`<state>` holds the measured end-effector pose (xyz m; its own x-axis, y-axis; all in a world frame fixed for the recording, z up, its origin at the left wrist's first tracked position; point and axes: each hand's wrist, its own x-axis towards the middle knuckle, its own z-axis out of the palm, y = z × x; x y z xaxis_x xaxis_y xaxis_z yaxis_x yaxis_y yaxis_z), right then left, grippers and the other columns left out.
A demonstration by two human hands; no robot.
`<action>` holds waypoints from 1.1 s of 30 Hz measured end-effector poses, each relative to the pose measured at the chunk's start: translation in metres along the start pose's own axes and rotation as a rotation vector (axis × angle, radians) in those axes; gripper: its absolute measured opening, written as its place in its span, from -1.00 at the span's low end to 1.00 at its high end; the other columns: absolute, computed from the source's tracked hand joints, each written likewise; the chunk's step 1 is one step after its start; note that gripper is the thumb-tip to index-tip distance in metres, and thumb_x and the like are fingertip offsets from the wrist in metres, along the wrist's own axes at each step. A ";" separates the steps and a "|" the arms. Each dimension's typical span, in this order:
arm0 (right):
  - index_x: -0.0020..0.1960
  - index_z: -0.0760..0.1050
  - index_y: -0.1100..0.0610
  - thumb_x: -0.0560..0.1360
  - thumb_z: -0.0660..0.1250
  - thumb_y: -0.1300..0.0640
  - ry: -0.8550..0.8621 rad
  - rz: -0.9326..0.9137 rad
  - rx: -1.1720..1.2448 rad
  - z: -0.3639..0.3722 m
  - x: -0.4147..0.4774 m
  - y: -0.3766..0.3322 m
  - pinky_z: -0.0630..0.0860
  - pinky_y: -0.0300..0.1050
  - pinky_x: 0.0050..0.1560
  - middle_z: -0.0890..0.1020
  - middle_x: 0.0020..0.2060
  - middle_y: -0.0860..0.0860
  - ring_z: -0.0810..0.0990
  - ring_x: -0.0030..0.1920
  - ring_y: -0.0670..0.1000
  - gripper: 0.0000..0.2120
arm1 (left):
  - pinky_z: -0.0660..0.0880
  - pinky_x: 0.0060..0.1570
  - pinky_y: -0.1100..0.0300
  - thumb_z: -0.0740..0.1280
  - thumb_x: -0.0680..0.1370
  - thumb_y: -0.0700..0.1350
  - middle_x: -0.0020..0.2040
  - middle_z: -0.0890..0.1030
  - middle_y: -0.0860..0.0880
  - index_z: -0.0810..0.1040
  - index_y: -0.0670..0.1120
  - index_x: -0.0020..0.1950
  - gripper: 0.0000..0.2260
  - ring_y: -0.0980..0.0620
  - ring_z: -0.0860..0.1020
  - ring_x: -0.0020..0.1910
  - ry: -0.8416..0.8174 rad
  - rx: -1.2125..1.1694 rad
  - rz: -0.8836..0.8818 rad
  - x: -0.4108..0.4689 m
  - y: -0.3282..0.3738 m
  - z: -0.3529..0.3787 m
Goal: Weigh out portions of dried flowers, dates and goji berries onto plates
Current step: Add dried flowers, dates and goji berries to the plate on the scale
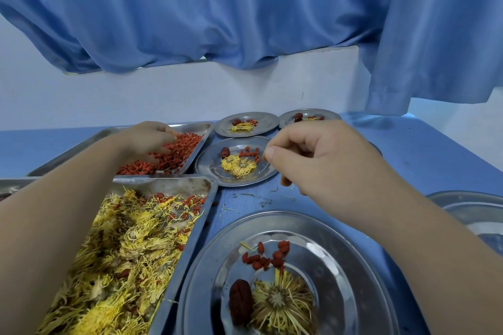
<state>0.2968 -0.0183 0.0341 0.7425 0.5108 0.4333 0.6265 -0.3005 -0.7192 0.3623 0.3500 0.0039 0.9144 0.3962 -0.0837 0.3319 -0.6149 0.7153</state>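
My left hand (147, 141) reaches into the steel tray (190, 125) of red goji berries (187, 144), its curled fingers dug into the pile. My right hand (313, 160) hovers over the right rim of the middle plate (215, 171), fingers curled and thumb pressed to forefinger. A small reddish bit shows at its lower fingertips. That plate carries yellow dried flowers (239, 166), a date and berries. The near plate (334, 253) holds a dried flower, a dark red date (239, 298) and some berries.
A large tray (174, 183) of yellow dried flowers (122, 239) lies at the near left under my left forearm. Two filled plates (261, 120) (285, 119) stand at the back by the wall. Another steel dish (476, 215) sits at the right. Blue curtain hangs above the blue table (424, 149).
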 end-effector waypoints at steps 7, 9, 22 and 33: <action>-0.29 0.59 0.03 0.48 0.33 0.08 0.003 0.012 0.044 -0.001 0.000 -0.005 0.43 -0.25 -0.39 0.61 -0.36 0.06 0.43 -0.47 -0.13 -0.82 | 0.34 0.29 -0.04 0.27 0.62 -0.02 0.52 0.29 -0.15 0.30 -0.12 0.47 -0.55 -0.15 0.43 0.37 -0.096 -0.305 -0.019 -0.009 0.001 -0.013; -0.28 0.59 0.04 0.48 0.32 0.09 -0.003 0.013 0.060 0.000 0.001 -0.006 0.45 -0.17 -0.39 0.60 -0.36 0.08 0.44 -0.46 -0.11 -0.82 | 0.37 0.30 -0.01 0.29 0.62 -0.07 0.51 0.29 -0.16 0.30 -0.16 0.46 -0.55 -0.16 0.35 0.44 -0.079 -0.348 -0.013 -0.011 0.001 -0.015; -0.27 0.59 0.10 0.48 0.31 0.13 0.006 -0.031 0.110 -0.001 0.002 -0.004 0.46 -0.15 -0.41 0.58 -0.39 0.12 0.56 -0.33 0.08 -0.82 | 0.58 -0.08 0.09 0.26 0.62 0.04 0.47 0.36 -0.08 0.37 -0.05 0.43 -0.60 -0.07 0.64 0.09 -0.055 -0.268 0.013 -0.018 -0.003 -0.004; -0.23 0.61 0.06 0.49 0.31 0.10 -0.020 -0.017 0.088 -0.003 0.000 -0.010 0.51 -0.23 -0.35 0.62 -0.36 -0.01 0.49 -0.43 -0.16 -0.84 | 0.60 -0.06 0.03 0.29 0.55 0.07 0.15 0.67 -0.06 0.71 0.05 -0.02 -0.79 -0.13 0.66 0.09 -0.195 -0.598 0.078 -0.087 0.017 -0.001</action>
<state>0.2909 -0.0175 0.0428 0.7266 0.5316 0.4353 0.6148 -0.2201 -0.7574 0.2883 0.3060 0.0238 0.9748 0.1992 -0.1000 0.1270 -0.1276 0.9837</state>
